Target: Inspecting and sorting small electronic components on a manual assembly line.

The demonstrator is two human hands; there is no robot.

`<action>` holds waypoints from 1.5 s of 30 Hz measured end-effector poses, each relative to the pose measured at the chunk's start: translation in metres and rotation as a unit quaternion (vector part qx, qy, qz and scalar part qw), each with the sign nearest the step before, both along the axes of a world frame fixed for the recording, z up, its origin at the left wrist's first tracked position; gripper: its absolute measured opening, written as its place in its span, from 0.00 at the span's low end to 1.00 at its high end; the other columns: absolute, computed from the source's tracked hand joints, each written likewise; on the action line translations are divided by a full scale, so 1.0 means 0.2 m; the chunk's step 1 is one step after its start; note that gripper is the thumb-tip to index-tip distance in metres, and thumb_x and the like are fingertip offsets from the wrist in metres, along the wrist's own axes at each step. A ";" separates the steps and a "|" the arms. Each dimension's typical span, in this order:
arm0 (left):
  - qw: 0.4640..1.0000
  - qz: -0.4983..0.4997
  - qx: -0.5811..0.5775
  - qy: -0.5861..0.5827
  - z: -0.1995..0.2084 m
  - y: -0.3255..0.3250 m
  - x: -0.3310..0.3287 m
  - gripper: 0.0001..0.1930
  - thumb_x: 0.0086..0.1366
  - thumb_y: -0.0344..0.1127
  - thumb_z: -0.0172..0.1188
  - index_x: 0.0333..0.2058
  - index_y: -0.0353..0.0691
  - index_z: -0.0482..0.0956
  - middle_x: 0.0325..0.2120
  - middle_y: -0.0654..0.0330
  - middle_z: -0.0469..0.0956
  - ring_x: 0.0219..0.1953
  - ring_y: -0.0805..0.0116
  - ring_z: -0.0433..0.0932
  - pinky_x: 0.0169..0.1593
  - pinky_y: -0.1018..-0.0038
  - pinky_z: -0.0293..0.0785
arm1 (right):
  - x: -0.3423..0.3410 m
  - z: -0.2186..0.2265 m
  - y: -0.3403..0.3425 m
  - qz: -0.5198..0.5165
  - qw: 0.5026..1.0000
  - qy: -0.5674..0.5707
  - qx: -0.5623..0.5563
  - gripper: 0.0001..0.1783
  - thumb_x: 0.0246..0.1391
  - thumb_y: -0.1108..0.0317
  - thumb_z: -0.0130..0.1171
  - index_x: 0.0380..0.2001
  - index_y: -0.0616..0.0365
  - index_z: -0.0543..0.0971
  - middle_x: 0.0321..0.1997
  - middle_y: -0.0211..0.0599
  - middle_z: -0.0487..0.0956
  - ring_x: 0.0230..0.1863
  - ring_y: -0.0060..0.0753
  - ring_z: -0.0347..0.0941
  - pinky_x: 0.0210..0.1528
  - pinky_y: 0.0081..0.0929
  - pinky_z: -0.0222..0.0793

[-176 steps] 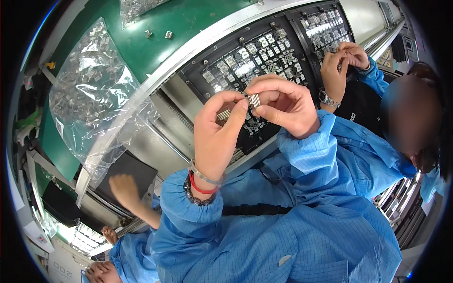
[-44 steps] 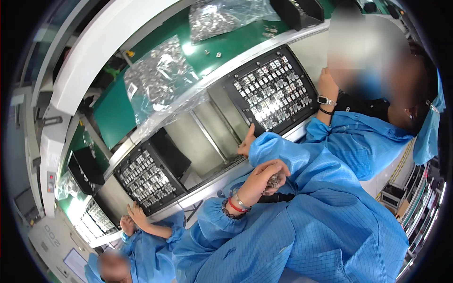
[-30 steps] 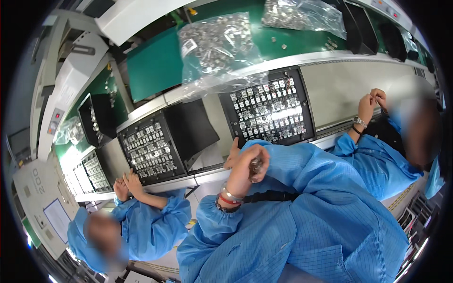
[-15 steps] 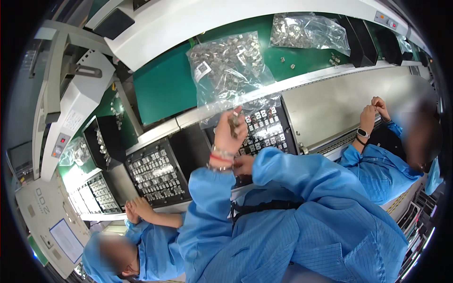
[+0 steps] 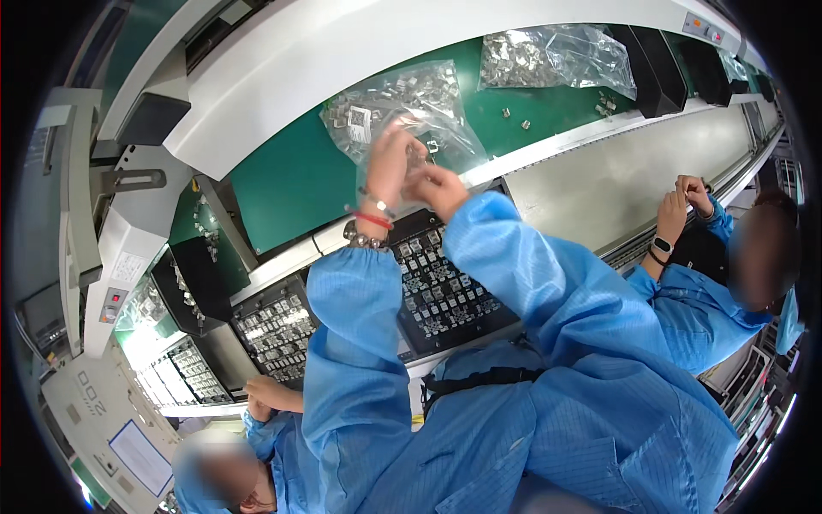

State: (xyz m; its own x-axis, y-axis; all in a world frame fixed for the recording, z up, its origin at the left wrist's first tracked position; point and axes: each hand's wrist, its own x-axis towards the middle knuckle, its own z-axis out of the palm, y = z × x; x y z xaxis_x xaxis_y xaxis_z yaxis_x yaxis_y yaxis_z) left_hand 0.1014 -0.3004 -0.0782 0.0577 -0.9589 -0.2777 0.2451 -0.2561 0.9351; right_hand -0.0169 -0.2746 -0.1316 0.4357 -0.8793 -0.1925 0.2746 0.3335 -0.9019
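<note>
Both my hands are at the near end of a clear plastic bag [image 5: 462,137] of small silver metal parts. My left hand [image 5: 390,164], wearing bracelets, lies over the bag with fingers curled. Greyish pieces like the small metal parts show in its curl, partly blurred. Close beside it, my right hand [image 5: 438,190] has its fingers pinched together at the bag's near edge. What it grips is hidden. Below my hands, a black tray [image 5: 417,336] carries rows of small boards with metal parts.
Another bag of metal parts [image 5: 518,64] lies on the green surface [image 5: 287,184], with loose pieces nearby. Black bins [image 5: 648,73] stand at the far right. Co-workers sit on both sides, their hands [image 5: 672,214] near the line. Another filled tray [image 5: 278,330] is at left.
My left hand has moved away from me and slightly left, from above the tray onto the bag. My right hand has risen from the tray's near side to meet it.
</note>
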 end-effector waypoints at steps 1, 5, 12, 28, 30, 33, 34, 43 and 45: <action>0.998 0.025 -0.014 -0.048 -0.01 -0.05 -0.04 0.14 0.60 0.37 0.43 0.42 0.40 0.70 0.17 0.64 0.68 0.12 0.79 0.62 0.14 0.83 0.55 | -0.04 0.01 -0.11 -0.055 0.997 0.031 0.041 0.15 0.51 0.75 0.53 0.44 0.64 0.72 0.40 0.37 0.75 0.41 0.28 0.73 0.44 0.24 0.71; 0.978 0.095 0.003 -0.185 -0.42 -0.19 0.11 0.14 0.60 0.38 0.44 0.39 0.38 0.73 0.16 0.63 0.69 0.13 0.78 0.64 0.15 0.81 0.57 | -0.03 0.03 -0.33 -0.162 0.986 0.026 0.037 0.25 0.48 0.75 0.56 0.52 0.61 0.68 0.46 0.39 0.73 0.49 0.29 0.68 0.49 0.26 0.66; 0.934 0.048 -0.017 -0.352 -0.15 -0.21 -0.06 0.26 0.55 0.34 0.49 0.53 0.32 0.62 0.33 0.41 0.76 0.37 0.49 0.75 0.39 0.63 0.69 | -0.28 0.25 -0.36 -0.028 0.953 0.252 -0.166 0.34 0.42 0.79 0.54 0.57 0.60 0.63 0.57 0.38 0.66 0.60 0.31 0.57 0.61 0.26 0.51; 0.633 0.006 -0.182 -0.753 0.30 -0.05 0.15 0.19 0.57 0.39 0.49 0.46 0.38 0.71 0.47 0.41 0.68 0.51 0.46 0.66 0.55 0.62 0.62 | -0.33 0.67 -0.42 -0.061 0.735 0.389 -0.552 0.22 0.49 0.67 0.56 0.49 0.60 0.71 0.47 0.48 0.74 0.49 0.43 0.71 0.51 0.33 0.65; 0.584 -0.079 -0.218 -0.778 0.13 0.08 0.15 0.19 0.59 0.38 0.47 0.49 0.41 0.70 0.58 0.47 0.57 0.61 0.46 0.51 0.63 0.60 0.49 | -0.46 0.59 -0.28 0.171 0.863 0.308 -0.361 0.18 0.52 0.71 0.53 0.48 0.59 0.73 0.47 0.42 0.75 0.48 0.32 0.72 0.51 0.28 0.66; 0.673 -0.129 -0.185 -0.704 -0.01 0.22 0.13 0.19 0.58 0.36 0.47 0.49 0.40 0.69 0.56 0.49 0.61 0.60 0.47 0.54 0.62 0.62 0.52 | -0.68 0.32 -0.09 0.097 0.932 0.256 -0.238 0.11 0.54 0.71 0.53 0.41 0.59 0.77 0.38 0.35 0.79 0.40 0.25 0.74 0.46 0.22 0.69; 0.678 -0.158 -0.217 -0.685 -0.03 0.25 0.16 0.18 0.59 0.34 0.46 0.47 0.38 0.70 0.52 0.49 0.66 0.57 0.49 0.61 0.59 0.64 0.58 | -0.78 0.17 -0.05 0.087 0.937 0.273 -0.198 0.11 0.53 0.71 0.53 0.40 0.60 0.77 0.37 0.36 0.79 0.40 0.27 0.74 0.45 0.23 0.69; 0.875 -0.023 -0.151 -0.459 0.15 0.78 -0.04 0.12 0.63 0.30 0.45 0.43 0.37 0.74 0.39 0.51 0.77 0.42 0.58 0.76 0.47 0.72 0.69 | -1.06 -0.26 0.51 0.088 0.792 0.596 -0.100 0.22 0.52 0.56 0.52 0.44 0.61 0.72 0.41 0.49 0.76 0.43 0.48 0.73 0.47 0.37 0.66; 0.903 0.029 -0.127 -0.410 0.12 0.98 -0.13 0.11 0.62 0.28 0.46 0.41 0.37 0.75 0.36 0.54 0.78 0.38 0.64 0.78 0.43 0.75 0.71 | -0.99 -0.19 0.53 0.087 0.784 0.606 -0.098 0.22 0.52 0.56 0.52 0.43 0.62 0.73 0.41 0.50 0.76 0.44 0.50 0.72 0.48 0.38 0.66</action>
